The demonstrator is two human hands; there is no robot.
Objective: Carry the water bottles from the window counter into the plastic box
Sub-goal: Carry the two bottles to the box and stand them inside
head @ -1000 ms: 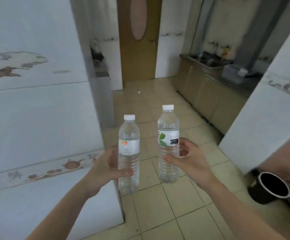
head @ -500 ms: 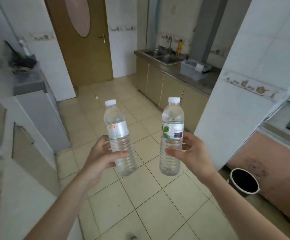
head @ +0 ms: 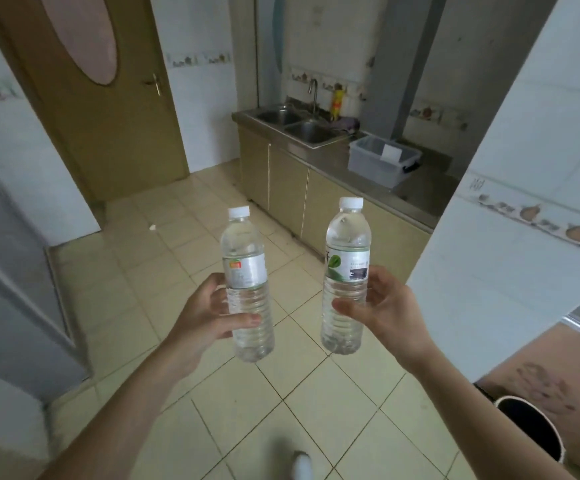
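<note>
I hold two clear water bottles upright in front of me, above the tiled floor. My left hand [head: 205, 317] grips the lower half of the bottle with the orange-marked label [head: 246, 268]. My right hand [head: 382, 310] grips the bottle with the green leaf label [head: 347, 261] around its middle. Both bottles have white caps. The translucent plastic box [head: 371, 164] stands open on the steel counter [head: 416, 192] ahead at the right, beside the sink; something white lies inside it.
A double sink [head: 302, 124] with a tap lies beyond the box. A brown door [head: 98, 109] is ahead at the left. A white tiled wall corner [head: 510, 237] juts in at the right, with a black bucket [head: 531, 431] below it. A grey cabinet [head: 8, 278] lines the left.
The view has swung right and moved forward: the left wall has slid out of view, while the counter, the sink and the plastic box have come closer. Both bottles stay held upright.
</note>
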